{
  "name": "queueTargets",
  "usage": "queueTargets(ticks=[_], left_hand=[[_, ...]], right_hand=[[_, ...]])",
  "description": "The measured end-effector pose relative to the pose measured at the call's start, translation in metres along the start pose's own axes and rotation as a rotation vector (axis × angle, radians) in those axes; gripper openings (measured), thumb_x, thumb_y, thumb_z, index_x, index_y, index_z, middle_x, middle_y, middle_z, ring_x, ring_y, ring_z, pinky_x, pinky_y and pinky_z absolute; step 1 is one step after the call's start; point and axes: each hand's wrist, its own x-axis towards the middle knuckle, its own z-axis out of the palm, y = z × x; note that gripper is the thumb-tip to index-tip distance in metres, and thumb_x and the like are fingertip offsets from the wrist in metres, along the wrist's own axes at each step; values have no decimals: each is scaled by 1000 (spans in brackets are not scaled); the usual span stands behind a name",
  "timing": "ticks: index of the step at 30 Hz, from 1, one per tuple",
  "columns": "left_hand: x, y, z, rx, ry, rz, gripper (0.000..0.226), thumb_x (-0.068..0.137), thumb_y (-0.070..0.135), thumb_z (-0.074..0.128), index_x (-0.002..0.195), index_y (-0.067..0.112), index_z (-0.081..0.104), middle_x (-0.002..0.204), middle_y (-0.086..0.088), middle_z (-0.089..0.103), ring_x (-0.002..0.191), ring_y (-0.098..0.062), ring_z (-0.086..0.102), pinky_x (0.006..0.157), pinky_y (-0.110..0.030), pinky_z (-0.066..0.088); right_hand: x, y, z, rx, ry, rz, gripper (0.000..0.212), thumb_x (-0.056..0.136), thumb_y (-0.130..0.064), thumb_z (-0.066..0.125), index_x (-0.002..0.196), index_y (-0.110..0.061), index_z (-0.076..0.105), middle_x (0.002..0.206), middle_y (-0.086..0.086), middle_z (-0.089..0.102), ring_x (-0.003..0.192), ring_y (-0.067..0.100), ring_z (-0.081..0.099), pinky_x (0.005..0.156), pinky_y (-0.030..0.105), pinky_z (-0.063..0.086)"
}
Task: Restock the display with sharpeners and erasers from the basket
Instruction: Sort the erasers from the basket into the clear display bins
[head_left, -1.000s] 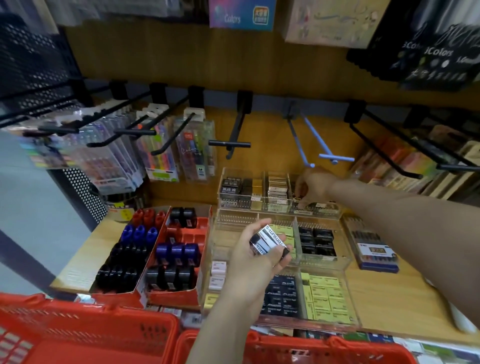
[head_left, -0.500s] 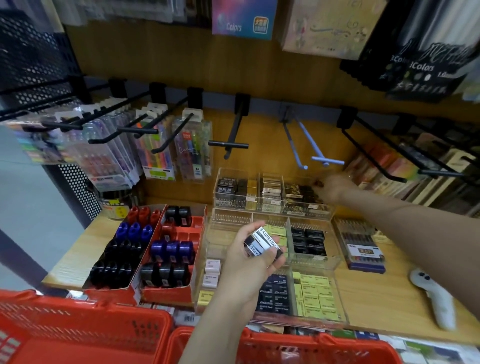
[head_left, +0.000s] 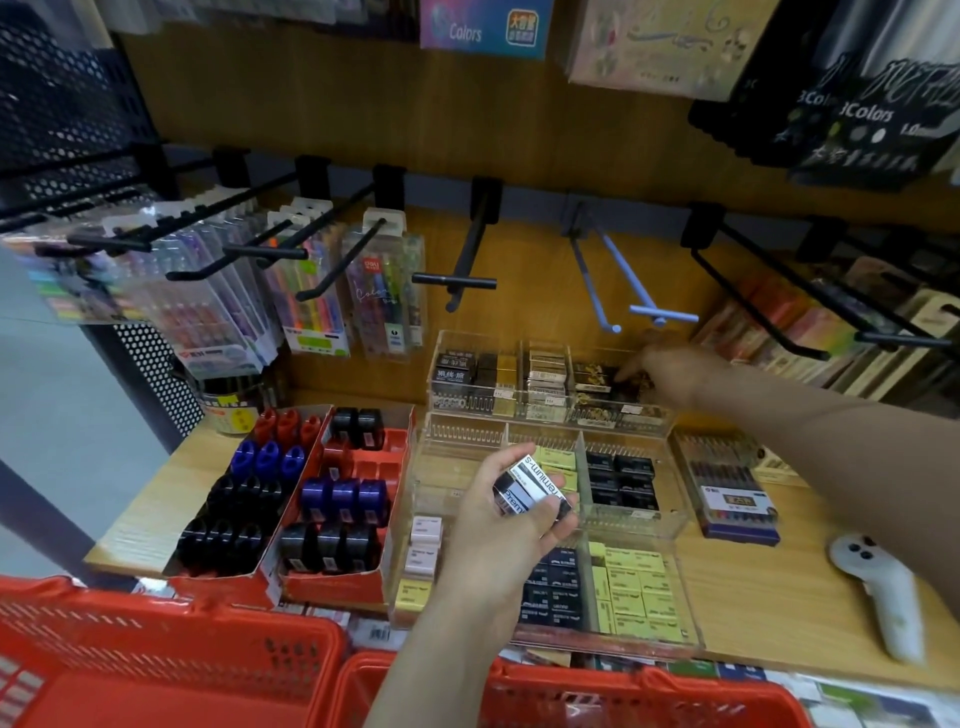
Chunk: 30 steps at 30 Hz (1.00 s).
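The left hand (head_left: 498, 540) is hovering above the clear acrylic display (head_left: 670, 525), its fingers (head_left: 558, 525) curling round a small stack of black-and-white boxed erasers (head_left: 530, 488) printed "Premium-s". The stack is sitting over the middle row of the display, just beside a compartment of yellow erasers (head_left: 558, 460).

The right hand (head_left: 670, 371) is reaching across to the rear row of the display, with its fingertips down in the rightmost rear compartment among dark and gold packets (head_left: 592, 376); motion blur is hiding the fingers, so whether they are gripping anything cannot be told.

Left of the display, two red cardboard trays (head_left: 395, 566) are standing side by side on the wooden shelf (head_left: 753, 587), carrying sharpeners (head_left: 343, 499) in red, blue and black. A boxed pen set (head_left: 727, 488) is lying to the right of the display, and further right a white handheld controller (head_left: 883, 592) is resting on the shelf. Two red baskets (head_left: 171, 660) are sitting along the near edge, below the shelf. Packs of coloured pens (head_left: 311, 291) are hanging from black hooks (head_left: 457, 280) on the back wall.
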Motion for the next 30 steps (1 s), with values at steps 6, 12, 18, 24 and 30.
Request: queueTargets(ticks=[6, 12, 18, 24, 30], left_hand=[[0, -2, 3, 13, 10, -11, 48, 90, -12, 59, 117, 28, 63, 107, -11, 71, 94, -21, 73, 76, -28, 59], [-2, -6, 6, 10, 23, -39, 46, 91, -12, 58, 115, 26, 64, 107, -12, 70, 94, -22, 73, 77, -29, 59], [-2, -4, 7, 17, 29, -38, 46, 91, -12, 58, 116, 26, 63, 107, -11, 71, 94, -21, 74, 77, -29, 59], [-1, -5, 7, 20, 23, -31, 46, 91, -12, 58, 116, 27, 63, 107, -10, 71, 93, -20, 74, 78, -30, 60], [-2, -7, 9, -7, 23, -28, 42, 93, -10, 57, 117, 24, 62, 106, -13, 71, 94, -22, 74, 77, -30, 60]], right_hand=[[-19, -16, -2, 170, 79, 59, 39, 91, -43, 63, 127, -27, 61, 123, 2, 60, 109, 22, 56, 93, 38, 50], [-13, -39, 4, 445, 93, 36, 37, 83, -30, 76, 118, -21, 67, 118, 0, 68, 106, 17, 62, 95, 29, 49], [-4, -42, 10, 392, 95, 73, 31, 76, -21, 81, 105, -21, 71, 120, 5, 63, 106, 22, 61, 100, 36, 49], [-7, -31, 7, 413, 112, 42, 28, 82, -16, 76, 107, -27, 71, 128, 2, 62, 110, 19, 60, 97, 31, 48], [-25, -12, 2, 204, 7, -103, 63, 81, 16, 52, 90, -43, 72, 138, -8, 47, 125, 14, 44, 87, 25, 39]])
